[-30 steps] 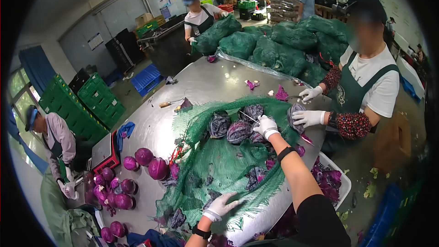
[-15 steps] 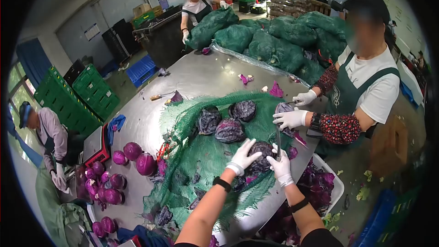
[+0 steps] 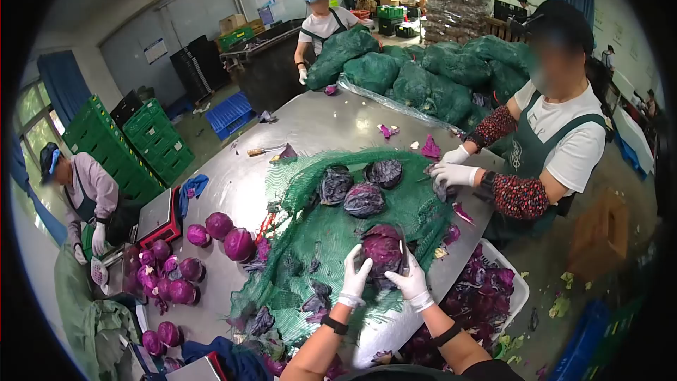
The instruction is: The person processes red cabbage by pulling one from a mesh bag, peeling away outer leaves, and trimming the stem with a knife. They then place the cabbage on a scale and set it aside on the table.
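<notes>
Both gloved hands have drawn a red cabbage (image 3: 383, 252) off the green net (image 3: 338, 240) toward the person. The left hand (image 3: 355, 275) and right hand (image 3: 409, 281) now clasp its sides, fingers curled around it, a knife blade (image 3: 402, 247) upright beside the right hand, so trimming looks about to begin.

Steel table (image 3: 331, 127) under spread green netting (image 3: 317, 240), loose red cabbages (image 3: 238, 243), a knife (image 3: 264, 150), scattered purple leaf scraps (image 3: 430, 148).

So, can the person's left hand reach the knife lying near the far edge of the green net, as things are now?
Probably not without letting go. The left hand and right hand both grip a red cabbage. The knife lies far across the net, but nothing blocks the way.
</notes>
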`<control>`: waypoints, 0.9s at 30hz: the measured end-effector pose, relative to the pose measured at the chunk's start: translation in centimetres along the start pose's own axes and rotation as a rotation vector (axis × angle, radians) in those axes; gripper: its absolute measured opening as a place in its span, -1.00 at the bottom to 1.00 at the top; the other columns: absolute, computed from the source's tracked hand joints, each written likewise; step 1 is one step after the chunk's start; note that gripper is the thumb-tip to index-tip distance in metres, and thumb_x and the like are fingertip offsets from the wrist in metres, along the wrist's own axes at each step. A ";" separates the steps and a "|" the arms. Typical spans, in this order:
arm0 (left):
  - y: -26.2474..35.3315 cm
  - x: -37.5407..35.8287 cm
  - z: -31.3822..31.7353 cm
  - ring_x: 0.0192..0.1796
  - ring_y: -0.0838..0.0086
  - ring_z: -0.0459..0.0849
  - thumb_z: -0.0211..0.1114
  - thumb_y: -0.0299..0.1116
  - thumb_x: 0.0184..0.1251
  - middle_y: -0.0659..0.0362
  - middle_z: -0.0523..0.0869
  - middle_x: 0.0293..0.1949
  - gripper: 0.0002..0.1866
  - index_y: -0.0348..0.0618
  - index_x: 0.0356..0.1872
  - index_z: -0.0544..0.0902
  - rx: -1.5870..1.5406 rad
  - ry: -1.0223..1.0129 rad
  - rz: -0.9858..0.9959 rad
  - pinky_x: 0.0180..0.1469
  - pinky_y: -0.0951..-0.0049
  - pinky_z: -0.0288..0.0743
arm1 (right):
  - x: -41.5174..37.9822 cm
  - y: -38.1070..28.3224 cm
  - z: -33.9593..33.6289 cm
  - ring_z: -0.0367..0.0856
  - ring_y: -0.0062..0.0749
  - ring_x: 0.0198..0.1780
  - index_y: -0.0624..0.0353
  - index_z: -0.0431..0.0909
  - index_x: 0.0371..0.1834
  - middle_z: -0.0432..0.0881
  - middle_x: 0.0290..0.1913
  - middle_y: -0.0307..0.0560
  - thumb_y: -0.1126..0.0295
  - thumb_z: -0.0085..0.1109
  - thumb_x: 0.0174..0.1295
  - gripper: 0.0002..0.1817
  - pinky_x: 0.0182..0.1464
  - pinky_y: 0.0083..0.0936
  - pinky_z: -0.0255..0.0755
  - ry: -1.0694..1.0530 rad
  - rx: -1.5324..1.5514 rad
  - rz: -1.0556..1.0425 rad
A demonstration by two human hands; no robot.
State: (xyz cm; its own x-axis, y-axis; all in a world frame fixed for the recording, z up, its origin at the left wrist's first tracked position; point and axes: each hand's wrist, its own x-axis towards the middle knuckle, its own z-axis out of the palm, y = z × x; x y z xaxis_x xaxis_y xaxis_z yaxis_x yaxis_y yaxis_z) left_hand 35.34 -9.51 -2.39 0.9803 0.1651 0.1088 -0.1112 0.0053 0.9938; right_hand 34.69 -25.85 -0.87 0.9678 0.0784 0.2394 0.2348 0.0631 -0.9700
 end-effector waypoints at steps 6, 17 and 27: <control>9.5 -10.6 -3.2 0.14 0.42 0.42 0.22 -0.41 0.22 0.12 0.31 0.20 -0.30 0.00 0.37 0.12 -0.479 0.044 -0.207 0.06 0.44 0.43 | -5.8 -14.4 2.9 0.16 -0.25 0.39 0.24 0.18 0.35 0.18 0.38 0.13 0.39 0.43 -0.11 -0.11 0.37 -0.42 0.04 -0.217 -0.278 -0.123; 5.2 -25.7 -12.4 0.19 0.15 0.42 0.40 -0.06 0.05 -0.15 0.41 0.14 -0.15 -0.36 0.25 0.21 0.256 0.008 -0.357 0.21 0.26 0.32 | -21.9 -10.5 8.6 0.20 -0.18 0.38 0.20 0.24 0.33 0.23 0.35 0.12 0.50 0.26 0.00 -0.26 0.38 -0.38 0.03 -0.537 -0.348 0.061; 2.3 -23.2 -16.7 0.21 0.04 0.36 0.36 0.03 0.00 -0.15 0.41 0.13 -0.19 -0.24 0.23 0.32 0.528 -0.191 -0.111 0.26 0.23 0.21 | -17.3 -1.4 4.0 0.55 0.03 -0.10 0.14 0.49 -0.05 0.57 -0.18 0.14 0.45 0.00 0.13 -0.71 -0.05 -0.30 0.47 -0.058 -0.901 -0.046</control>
State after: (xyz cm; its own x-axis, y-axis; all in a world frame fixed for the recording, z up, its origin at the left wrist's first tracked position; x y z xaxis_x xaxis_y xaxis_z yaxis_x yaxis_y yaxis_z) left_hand 9.56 3.15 -3.00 0.9990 0.0100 -0.0432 0.0426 -0.4892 0.8711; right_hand 17.22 -23.30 -3.47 0.9553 0.1463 0.2570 0.2791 -0.7335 -0.6197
